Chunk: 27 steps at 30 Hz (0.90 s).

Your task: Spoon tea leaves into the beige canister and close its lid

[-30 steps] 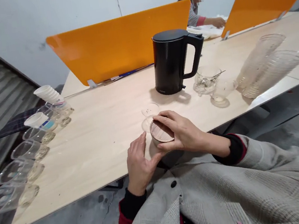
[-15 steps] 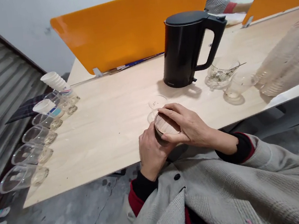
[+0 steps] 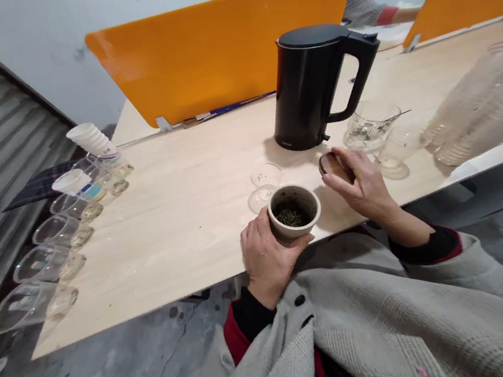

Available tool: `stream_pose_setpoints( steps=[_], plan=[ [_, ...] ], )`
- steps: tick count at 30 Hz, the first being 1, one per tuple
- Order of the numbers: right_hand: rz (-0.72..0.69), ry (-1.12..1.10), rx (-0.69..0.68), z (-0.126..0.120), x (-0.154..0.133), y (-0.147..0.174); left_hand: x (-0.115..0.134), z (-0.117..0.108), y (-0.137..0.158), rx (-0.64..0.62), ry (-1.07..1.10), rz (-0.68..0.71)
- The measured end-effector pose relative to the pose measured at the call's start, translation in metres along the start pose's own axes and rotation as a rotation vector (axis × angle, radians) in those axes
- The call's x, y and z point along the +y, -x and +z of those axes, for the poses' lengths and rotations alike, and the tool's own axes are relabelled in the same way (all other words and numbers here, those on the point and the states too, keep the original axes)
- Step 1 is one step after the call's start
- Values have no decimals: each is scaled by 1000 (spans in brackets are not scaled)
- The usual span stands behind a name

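Observation:
My left hand (image 3: 268,255) is wrapped round a pale tea canister (image 3: 295,230) near the table's front edge. Its mouth is uncovered, and dark dried tea leaves (image 3: 289,217) lie inside. To the right, my right hand (image 3: 360,182) grips a round wooden lid (image 3: 335,167) by its edge, apart from the canister. Just behind the canister stands a small clear plastic cup (image 3: 266,187) with a few dark bits in it. A black electric kettle (image 3: 306,90) stands beyond my right hand.
Clear plastic cups (image 3: 47,264) line the table's left side, with stacked paper cups (image 3: 92,141) behind. At right are a ribbed glass bowl (image 3: 371,128), a single clear cup (image 3: 398,146) and stacks of plastic cups (image 3: 484,109). An orange divider (image 3: 222,49) separates a person (image 3: 365,1) working opposite.
My right hand has lifted the wooden lid off the canister and carried it to the right. The canister's inside now shows, while my left hand keeps its hold.

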State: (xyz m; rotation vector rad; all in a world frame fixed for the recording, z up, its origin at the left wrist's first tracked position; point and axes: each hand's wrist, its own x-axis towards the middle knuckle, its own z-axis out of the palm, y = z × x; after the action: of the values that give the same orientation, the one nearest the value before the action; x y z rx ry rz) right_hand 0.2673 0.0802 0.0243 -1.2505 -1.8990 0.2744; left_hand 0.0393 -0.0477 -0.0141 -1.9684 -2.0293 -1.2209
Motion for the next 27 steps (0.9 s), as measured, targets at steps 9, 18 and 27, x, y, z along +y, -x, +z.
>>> stream_pose_setpoints(
  steps=[9,18,27],
  plan=[
    [-55,301,-195,8,32,13,-5,-1,0,-4,-28,15],
    [364,584,247,-95,24,-58,-3,-2,0,-21,-9,-11],
    [459,646,-12,-90,55,-105,-3,-2,-1,-20,-16,5]
  ],
)
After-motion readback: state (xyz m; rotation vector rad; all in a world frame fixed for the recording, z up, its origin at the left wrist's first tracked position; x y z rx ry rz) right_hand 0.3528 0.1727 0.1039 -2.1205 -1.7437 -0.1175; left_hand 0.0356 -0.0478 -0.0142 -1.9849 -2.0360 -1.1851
